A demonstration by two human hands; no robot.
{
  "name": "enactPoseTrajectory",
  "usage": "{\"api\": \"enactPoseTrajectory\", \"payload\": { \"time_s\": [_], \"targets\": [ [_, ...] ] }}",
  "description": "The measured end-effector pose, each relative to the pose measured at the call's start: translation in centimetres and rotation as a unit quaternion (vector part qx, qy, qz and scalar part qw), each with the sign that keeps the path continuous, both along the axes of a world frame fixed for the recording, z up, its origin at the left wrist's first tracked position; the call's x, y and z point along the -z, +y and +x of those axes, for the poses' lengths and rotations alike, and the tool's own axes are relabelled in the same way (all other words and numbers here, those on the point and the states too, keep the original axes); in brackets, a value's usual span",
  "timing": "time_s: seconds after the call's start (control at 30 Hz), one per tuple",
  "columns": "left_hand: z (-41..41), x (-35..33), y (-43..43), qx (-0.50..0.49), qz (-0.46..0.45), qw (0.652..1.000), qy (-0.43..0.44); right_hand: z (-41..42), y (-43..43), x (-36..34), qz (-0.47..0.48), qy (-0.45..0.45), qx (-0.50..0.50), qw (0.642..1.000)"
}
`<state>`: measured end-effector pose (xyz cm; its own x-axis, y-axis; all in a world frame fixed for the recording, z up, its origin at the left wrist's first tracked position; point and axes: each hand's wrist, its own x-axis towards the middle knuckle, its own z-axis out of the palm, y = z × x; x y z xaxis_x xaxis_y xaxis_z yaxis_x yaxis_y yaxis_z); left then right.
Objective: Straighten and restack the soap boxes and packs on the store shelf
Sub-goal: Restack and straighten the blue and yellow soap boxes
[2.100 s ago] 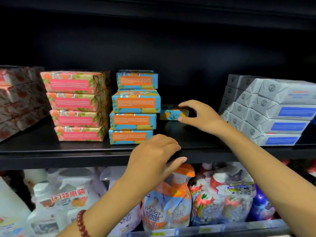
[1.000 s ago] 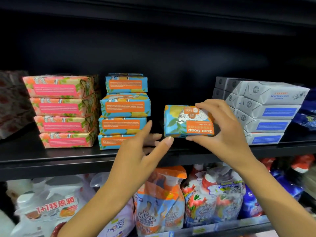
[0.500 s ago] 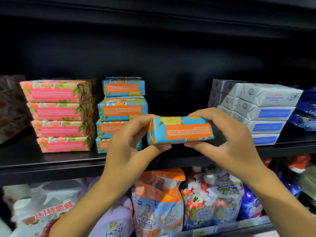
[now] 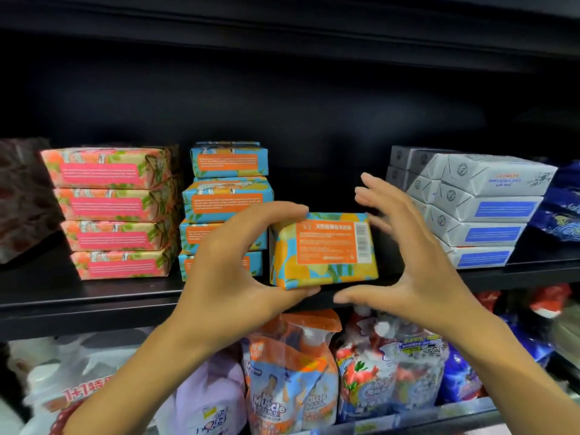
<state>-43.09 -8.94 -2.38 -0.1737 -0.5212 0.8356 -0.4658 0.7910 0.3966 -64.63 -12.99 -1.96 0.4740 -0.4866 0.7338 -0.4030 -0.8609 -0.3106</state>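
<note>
Shelf [image 4: 94, 296]: one. Grey-white boxes [image 4: 489, 208] stood at its right end, four in front, rear ones hard to count. Pink packs [image 4: 110, 211]: four, stacked. Blue-orange packs [image 4: 226, 183]: four, stacked. Loose pack [image 4: 324, 249]: one, over the front edge, pinched by left hand [image 4: 226, 271]; right hand [image 4: 417, 255] beside it, fingers straight.

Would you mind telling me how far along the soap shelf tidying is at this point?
Done: the pink stack and the white packs sit in even piles. In hand: the left hand grips one blue-orange pack, the right hand open beside it. Left: that pack needs a place, likely the blue-orange stack, whose upper packs look offset.
</note>
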Motion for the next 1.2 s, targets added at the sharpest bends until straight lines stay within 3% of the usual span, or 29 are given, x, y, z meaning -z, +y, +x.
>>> {"api": "enactPoseTrajectory", "payload": {
  "time_s": [0.1, 0.17, 0.33, 0.47, 0.57, 0.67, 0.8, 0.93, 1.07, 1.2],
  "targets": [
    [-0.1, 0.2, -0.3, 0.005, -0.065, 0.997, -0.05, 0.2, 0.2, -0.3, 0.143, -0.036, -0.041, 0.988],
    [-0.2, 0.6, -0.6, 0.014, -0.082, 0.995, -0.052, 0.4, 0.0, -0.6, 0.149, -0.038, -0.026, 0.988],
    [-0.3, 1.1, -0.7, -0.045, -0.074, 0.993, -0.08, 1.0, 0.7, -0.7, 0.037, -0.081, 0.021, 0.996],
    [-0.8, 1.3, 0.0, 0.024, 0.126, 0.989, 0.074, 1.3, 0.6, 0.5, -0.135, -0.084, 0.048, 0.986],
    [-0.7, 1.2, -0.2, 0.052, 0.169, 0.976, 0.127, 1.5, 0.1, 1.3, -0.175, -0.077, 0.021, 0.981],
    [-0.5, 1.2, -0.4, 0.06, 0.146, 0.979, 0.125, 1.1, -0.1, 1.5, -0.127, -0.032, 0.015, 0.991],
    [-0.1, 1.9, -0.7, 0.058, 0.117, 0.984, 0.117, -0.3, 0.0, 0.9, 0.039, 0.025, -0.022, 0.999],
    [-0.2, 2.9, -0.6, 0.057, 0.119, 0.986, 0.105, -0.6, -0.3, 0.7, 0.029, 0.054, -0.01, 0.998],
    [0.8, 3.7, -0.2, -0.111, 0.001, 0.994, -0.011, -1.1, -1.5, 0.8, 0.024, 0.056, 0.019, 0.998],
    [3.2, 4.2, 0.3, -0.193, 0.009, 0.981, -0.019, -1.2, -3.6, 0.9, 0.083, 0.047, 0.055, 0.994]
  ]
}}
